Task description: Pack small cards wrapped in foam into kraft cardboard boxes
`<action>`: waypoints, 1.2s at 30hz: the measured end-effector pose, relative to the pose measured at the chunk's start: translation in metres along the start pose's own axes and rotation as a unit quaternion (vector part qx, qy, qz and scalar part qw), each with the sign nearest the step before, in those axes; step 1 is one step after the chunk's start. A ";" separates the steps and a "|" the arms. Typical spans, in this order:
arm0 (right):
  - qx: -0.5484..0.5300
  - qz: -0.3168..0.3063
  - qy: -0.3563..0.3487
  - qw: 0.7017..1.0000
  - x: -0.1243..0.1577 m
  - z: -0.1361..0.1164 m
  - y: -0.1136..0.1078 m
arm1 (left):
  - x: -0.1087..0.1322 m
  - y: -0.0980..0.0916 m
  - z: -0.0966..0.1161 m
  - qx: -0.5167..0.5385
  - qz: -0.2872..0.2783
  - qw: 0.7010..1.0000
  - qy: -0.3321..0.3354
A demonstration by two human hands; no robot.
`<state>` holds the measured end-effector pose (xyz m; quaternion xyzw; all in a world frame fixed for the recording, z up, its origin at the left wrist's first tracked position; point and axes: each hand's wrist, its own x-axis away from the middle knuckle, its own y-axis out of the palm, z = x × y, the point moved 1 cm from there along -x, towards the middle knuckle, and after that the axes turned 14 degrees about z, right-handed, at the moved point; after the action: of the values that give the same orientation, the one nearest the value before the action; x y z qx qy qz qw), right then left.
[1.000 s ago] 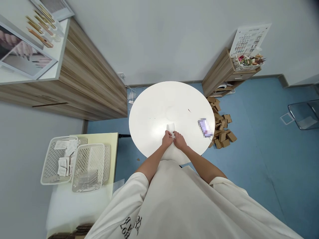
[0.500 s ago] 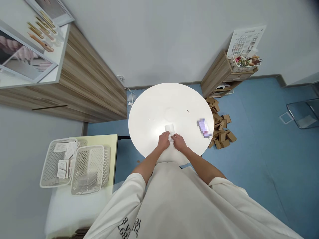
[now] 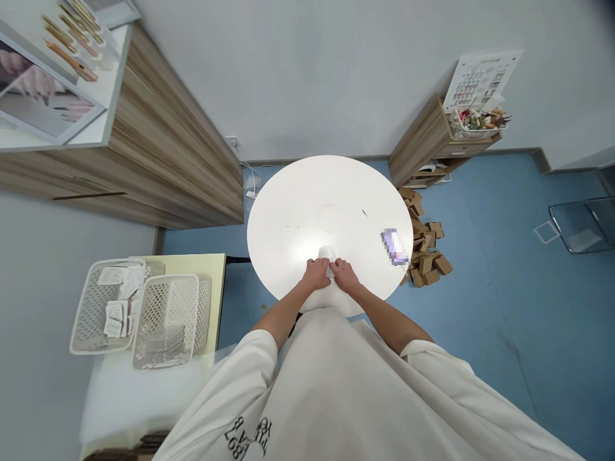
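A small white sheet (image 3: 327, 251), whether paper or cloth I cannot tell, lies near the front edge of the round white table (image 3: 288, 192). My left hand (image 3: 316, 274) grips its left side with bent fingers. From the right, my right hand (image 3: 344, 275) holds the other side, thumb and fingers closed on it. Both hands are close together, and the fingers cover much of the sheet's near part. Its far end shows beyond the fingertips and looks bent or folded.
A blurred purple phone-like thing (image 3: 394, 246) lies on the table's right side. Small dark marks show on the tabletop. White baskets (image 3: 166, 320) stand on a yellow table at left. Brown cardboard boxes (image 3: 427, 262) are piled on the floor at right. Wooden cabinets flank the table.
The sheet's far part, flat and squarish before, now looks shorter and rounded at the end. My hands stay on it, with the fingers slightly shifted. The whole view has tilted a little.
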<state>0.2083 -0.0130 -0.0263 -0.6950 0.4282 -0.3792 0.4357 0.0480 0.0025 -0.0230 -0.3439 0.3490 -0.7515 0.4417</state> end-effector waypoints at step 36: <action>-0.184 0.007 0.202 0.962 -0.069 -0.067 0.024 | 0.037 -0.020 -0.064 0.167 0.084 0.949 -0.255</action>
<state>0.1176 0.0260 -0.0372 -0.6694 0.5743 -0.4231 0.2072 -0.0270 -0.0094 -0.0325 -0.4147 0.1214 -0.6462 0.6290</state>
